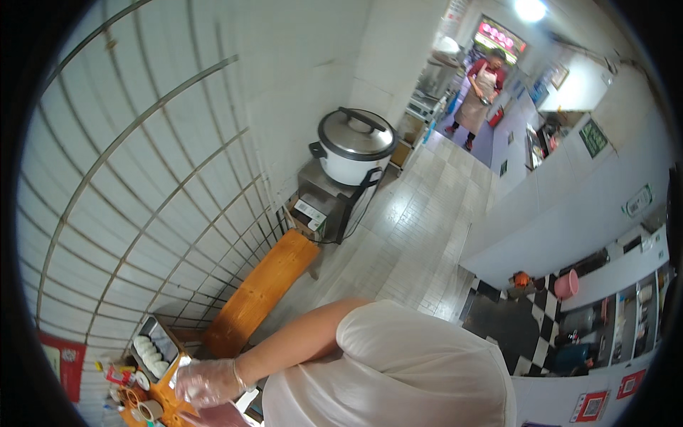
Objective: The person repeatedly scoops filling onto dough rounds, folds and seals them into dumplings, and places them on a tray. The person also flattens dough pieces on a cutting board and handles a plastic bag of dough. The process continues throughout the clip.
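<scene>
My right hand, in a clear plastic glove, is over an orange wooden table at the lower left. Its fingers look curled; what they hold, if anything, is hidden. Below it, my left hand shows only in part at the picture's lower edge, blurred, its fingers unclear. Just beyond the right hand is a dark-sided tray with several rounded white pieces in a row. Close by on the table are a tan ring-shaped roll and small red and yellow packets.
A wooden bench runs along the wire grid on the wall. Past it, a large white cooker with a metal lid sits on a low stand. A person in an apron stands far down the tiled floor. White counters line the right.
</scene>
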`<state>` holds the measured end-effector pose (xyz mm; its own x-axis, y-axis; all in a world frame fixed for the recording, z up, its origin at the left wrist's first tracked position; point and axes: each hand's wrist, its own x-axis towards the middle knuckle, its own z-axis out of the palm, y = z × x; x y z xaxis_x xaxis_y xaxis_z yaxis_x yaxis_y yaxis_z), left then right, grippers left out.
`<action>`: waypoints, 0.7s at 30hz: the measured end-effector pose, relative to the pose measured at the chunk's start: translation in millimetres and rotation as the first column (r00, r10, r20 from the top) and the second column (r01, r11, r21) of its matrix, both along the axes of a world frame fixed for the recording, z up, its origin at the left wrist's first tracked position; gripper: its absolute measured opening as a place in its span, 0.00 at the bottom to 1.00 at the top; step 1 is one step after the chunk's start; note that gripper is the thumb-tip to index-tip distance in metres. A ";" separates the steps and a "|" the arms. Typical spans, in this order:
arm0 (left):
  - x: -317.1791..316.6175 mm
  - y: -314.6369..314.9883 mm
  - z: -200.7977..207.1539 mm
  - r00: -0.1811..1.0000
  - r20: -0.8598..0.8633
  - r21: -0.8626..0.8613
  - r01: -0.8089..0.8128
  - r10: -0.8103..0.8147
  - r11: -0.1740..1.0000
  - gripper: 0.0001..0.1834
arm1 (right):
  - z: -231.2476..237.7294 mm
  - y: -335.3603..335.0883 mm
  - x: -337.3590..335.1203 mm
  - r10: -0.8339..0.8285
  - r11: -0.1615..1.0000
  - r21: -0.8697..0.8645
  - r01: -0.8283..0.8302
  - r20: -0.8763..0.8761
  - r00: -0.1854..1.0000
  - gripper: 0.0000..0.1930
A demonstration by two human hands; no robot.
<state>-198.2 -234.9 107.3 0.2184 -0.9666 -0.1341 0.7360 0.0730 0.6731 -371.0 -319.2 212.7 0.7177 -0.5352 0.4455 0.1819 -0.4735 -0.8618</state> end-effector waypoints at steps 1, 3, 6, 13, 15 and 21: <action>-26.6 -20.7 23.6 0.997 0.023 0.036 -0.077 0.076 0.996 0.48 | 25.9 20.5 15.5 -0.625 0.781 -0.072 0.621 -0.059 0.779 0.27; -82.6 -53.3 67.1 0.993 0.011 0.055 -0.120 0.119 0.991 0.48 | 52.8 22.6 3.9 -0.985 0.118 -0.478 0.870 -0.168 0.041 0.28; -150.2 -71.8 123.0 0.988 -0.009 0.134 -0.153 0.155 0.979 0.50 | 25.4 -22.8 -81.7 -0.451 0.683 -0.594 0.426 0.116 0.885 0.26; -247.5 -70.8 108.1 0.932 0.087 -0.689 0.312 -0.353 0.655 0.43 | 0.2 -3.3 -143.6 -0.728 0.419 -0.907 -0.030 -0.356 0.587 0.26; -256.6 -76.3 82.1 0.932 -0.032 -0.739 0.222 -0.362 0.637 0.41 | 13.1 -5.8 -144.5 -0.681 0.430 -0.902 0.033 -0.300 0.668 0.26; -211.7 -60.2 87.2 0.945 0.034 -0.372 0.315 -0.326 0.873 0.32 | -3.2 -21.6 -161.9 -0.321 0.621 -0.749 0.231 0.025 0.947 0.26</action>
<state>-409.9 -295.0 194.5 -0.1106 -0.9638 0.2424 0.7797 0.0671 0.6226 -532.9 -340.8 209.4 0.6564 -0.2446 0.7137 -0.1311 -0.9686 -0.2113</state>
